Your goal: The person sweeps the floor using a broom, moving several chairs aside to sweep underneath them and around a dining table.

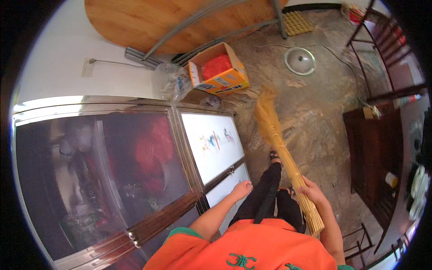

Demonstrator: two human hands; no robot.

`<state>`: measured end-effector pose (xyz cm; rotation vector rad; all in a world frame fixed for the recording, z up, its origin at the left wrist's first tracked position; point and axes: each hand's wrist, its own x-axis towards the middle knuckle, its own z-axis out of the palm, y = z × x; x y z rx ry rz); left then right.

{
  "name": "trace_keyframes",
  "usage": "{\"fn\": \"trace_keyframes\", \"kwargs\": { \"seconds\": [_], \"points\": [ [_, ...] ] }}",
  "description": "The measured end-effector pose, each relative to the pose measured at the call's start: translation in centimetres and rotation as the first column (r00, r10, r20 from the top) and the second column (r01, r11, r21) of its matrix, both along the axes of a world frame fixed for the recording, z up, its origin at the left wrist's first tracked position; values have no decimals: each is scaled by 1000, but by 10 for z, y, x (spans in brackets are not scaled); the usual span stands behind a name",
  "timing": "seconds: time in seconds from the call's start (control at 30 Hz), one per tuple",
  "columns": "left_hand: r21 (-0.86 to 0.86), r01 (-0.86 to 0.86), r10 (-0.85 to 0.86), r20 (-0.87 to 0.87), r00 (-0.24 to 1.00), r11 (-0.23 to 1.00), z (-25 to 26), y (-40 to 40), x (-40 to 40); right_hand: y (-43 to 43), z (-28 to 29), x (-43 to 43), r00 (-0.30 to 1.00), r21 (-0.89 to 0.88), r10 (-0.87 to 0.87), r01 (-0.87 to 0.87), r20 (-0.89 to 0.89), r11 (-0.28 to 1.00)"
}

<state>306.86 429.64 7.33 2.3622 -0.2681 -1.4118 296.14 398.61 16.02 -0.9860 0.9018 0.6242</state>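
Observation:
A straw broom (293, 168) slants down past my legs, its bound-stalk handle in the grip of my right hand (312, 193). Its frayed yellow head (267, 113) is at the floor, slightly blurred. My left hand (242, 190) hangs by my thigh with the fingers curled in, and nothing shows in it. Beside that hand is the white painted door panel (212, 145) of a metal-framed cabinet. Ahead of the broom head stands an open orange cardboard box (233, 80) with a red bundle (216, 66) inside.
Clear plastic bags (173, 82) lie left of the box. Behind it leans a round wooden tabletop (182, 25) with metal legs. A white basin (299, 61), a cable (337, 55) and an egg tray (297, 23) are on the stained floor (317, 135). Dark wooden furniture (371, 145) lines the right.

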Motion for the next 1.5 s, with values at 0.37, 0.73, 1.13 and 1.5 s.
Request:
{"fn": "trace_keyframes", "kwargs": {
  "seconds": [0.37,0.73,1.13,1.5],
  "points": [
    [-113,-288,261,-206,943,951,-13,-54,57,-34,-83,38,947,409,-302,322,-114,854],
    [87,-18,35,-202,979,996,-52,-8,85,-74,31,-11,713,105,-701,696,21,710],
    [34,-214,214,-305,928,976,-18,-79,123,-204,-116,41,378,356,-924,858,46,369],
    [75,175,-154,-230,961,982,-48,-129,114,36,-33,-286,331,152,-917,941,-224,303]
  ]
}}
